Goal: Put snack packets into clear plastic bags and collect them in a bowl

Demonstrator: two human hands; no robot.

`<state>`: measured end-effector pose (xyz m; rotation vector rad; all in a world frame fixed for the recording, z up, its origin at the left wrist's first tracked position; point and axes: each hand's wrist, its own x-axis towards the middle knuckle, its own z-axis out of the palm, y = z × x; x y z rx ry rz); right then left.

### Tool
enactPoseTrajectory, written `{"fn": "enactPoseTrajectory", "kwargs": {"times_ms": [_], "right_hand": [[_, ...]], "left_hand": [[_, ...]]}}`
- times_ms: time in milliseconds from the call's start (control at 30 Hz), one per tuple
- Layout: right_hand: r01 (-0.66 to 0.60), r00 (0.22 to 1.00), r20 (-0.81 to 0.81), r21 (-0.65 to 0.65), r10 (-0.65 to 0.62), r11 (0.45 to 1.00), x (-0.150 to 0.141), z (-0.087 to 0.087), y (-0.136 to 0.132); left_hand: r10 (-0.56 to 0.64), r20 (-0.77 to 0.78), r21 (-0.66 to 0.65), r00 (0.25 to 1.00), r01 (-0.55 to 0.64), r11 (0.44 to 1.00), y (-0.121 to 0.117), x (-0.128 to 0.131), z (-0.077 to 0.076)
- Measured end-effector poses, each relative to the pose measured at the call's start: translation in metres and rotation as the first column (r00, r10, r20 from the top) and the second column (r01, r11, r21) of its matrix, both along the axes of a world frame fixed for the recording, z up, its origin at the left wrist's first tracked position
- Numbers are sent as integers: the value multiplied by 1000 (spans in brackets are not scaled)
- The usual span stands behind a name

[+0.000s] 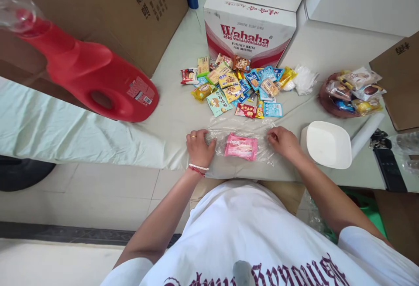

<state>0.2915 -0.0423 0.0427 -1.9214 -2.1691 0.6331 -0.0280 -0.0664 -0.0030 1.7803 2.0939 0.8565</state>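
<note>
A pink packet of nabati wafers [241, 147] lies flat on a clear plastic bag [266, 151] spread near the table's front edge. My left hand [200, 148], with a ring and a white bracelet, has its fingers curled on the bag's left edge. At the opposite edge, my right hand [283, 141] pinches the plastic between thumb and fingers. Neither hand touches the pink packet. Beyond the bag lies a loose heap of small wrapped snacks [231, 86] in yellow, blue, red and green.
A white container [327, 145] stands right of my right hand, with a bowl of snacks [327, 96] behind it. Crumpled clear plastic [305, 80] lies by the heap. A Wahaha carton [250, 31] stands behind; a big red bottle [108, 76] is at left, a black phone [390, 170] far right.
</note>
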Motion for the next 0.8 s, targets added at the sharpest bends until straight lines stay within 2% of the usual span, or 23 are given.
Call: {"fn": "enactPoseTrajectory", "kwargs": {"times_ms": [100,167,200,233,267,300,367,400,467,533,633,700,800], "right_hand": [[-191,981,36,120,188,974,-22,16,23],[-331,943,62,116,326,936,-42,21,40],[-373,926,94,105,364,922,-53,20,47],[-398,913,136,93,384,913,-63,19,54],[-410,902,182,81,391,909,-72,16,59],[-410,895,225,69,386,909,-80,13,64],[-379,896,262,30,358,925,-91,6,72],[-348,906,253,-11,339,938,-94,4,76],[-296,927,206,-108,312,949,-95,3,83],[-309,929,166,-144,331,940,-91,8,89],[-444,885,146,-23,443,896,-83,25,87],[-529,841,152,28,520,848,-79,38,75],[-580,784,253,-22,566,814,-76,50,44]], "left_hand": [[85,-56,154,995,-76,985,-6,-3,10],[149,-103,277,983,-115,954,-18,-5,19],[123,-131,319,984,-76,945,-25,-5,24],[39,-167,337,985,20,941,-32,-3,29],[-100,-210,323,973,165,932,-39,0,32],[-268,-252,275,930,334,901,-44,4,34],[-554,-293,114,780,603,789,-47,16,36],[-627,-291,35,723,663,748,-46,23,36],[-670,-277,-71,689,681,729,-40,33,34],[-655,-274,-106,704,654,749,-34,38,31],[-632,-275,-100,725,632,769,-31,38,28],[-624,-270,-86,733,627,774,-31,37,28],[-612,-255,-72,748,617,784,-34,38,26]]}}
